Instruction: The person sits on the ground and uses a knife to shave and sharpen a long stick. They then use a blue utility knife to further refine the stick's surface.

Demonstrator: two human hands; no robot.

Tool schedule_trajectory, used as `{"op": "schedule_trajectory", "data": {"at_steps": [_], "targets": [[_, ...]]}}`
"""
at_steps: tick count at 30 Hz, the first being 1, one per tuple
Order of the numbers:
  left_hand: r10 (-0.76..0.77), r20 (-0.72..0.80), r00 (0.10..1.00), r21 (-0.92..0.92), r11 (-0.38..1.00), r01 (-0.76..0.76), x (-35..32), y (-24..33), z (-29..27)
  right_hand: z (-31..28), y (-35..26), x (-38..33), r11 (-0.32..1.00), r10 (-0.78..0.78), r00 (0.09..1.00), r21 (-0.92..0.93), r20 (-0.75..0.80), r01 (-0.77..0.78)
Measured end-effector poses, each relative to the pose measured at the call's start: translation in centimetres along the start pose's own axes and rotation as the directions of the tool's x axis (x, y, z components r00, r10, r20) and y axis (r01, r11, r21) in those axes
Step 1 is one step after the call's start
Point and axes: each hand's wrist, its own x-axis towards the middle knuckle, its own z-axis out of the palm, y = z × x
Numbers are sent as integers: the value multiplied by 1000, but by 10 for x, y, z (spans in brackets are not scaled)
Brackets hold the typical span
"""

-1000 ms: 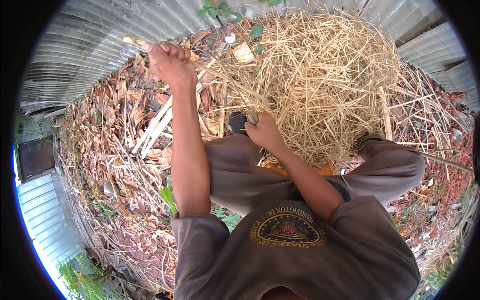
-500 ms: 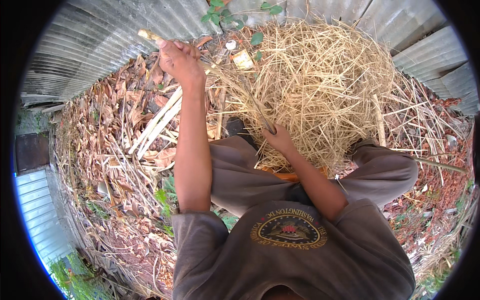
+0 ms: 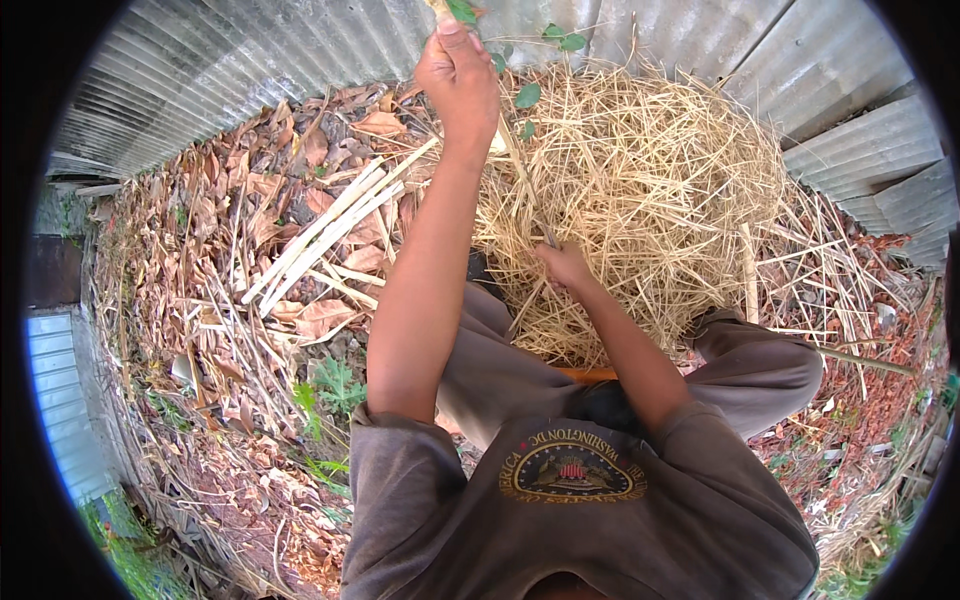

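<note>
My left hand is raised at the far side, fingers wrapped round the upper end of a long pale wooden stick. From there the stick slants back toward my right hand, its lower part hard to separate from the straw-coloured shavings. That hand is closed in front of my lap on what looks like a knife; only a short grey piece of it shows beyond the fingers. Under and beyond the right hand spreads a big heap of dry shavings.
Several split pale strips lie on dry brown leaves to the left. Corrugated metal sheets stand along the far side. My bent legs flank the heap. A thin stick lies beyond my right knee.
My left hand has moved farther away and to the right along with the stick's end. The right hand has stayed nearly in place, with less of the knife now visible.
</note>
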Motion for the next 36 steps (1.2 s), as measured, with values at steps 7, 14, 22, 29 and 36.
{"op": "schedule_trajectory", "data": {"at_steps": [7,14,22,29,36], "targets": [[-35,-29,999,34,999,36,11,-11,-9,-55,-51,-11,788,-215,976,-597,-33,153],[30,-39,999,62,998,-27,9,-15,1,-17,-89,-56,909,-233,965,380,123,171],[74,-48,996,137,988,-67,9,-19,-2,6,24,-7,996,61,998,66,-4,-61],[57,-130,990,183,983,-33,16,-15,-22,-34,0,-26,622,-155,984,-783,-88,28],[65,-128,990,103,993,-52,15,-17,-13,-88,-43,-16,902,-34,998,-428,46,51]]}}
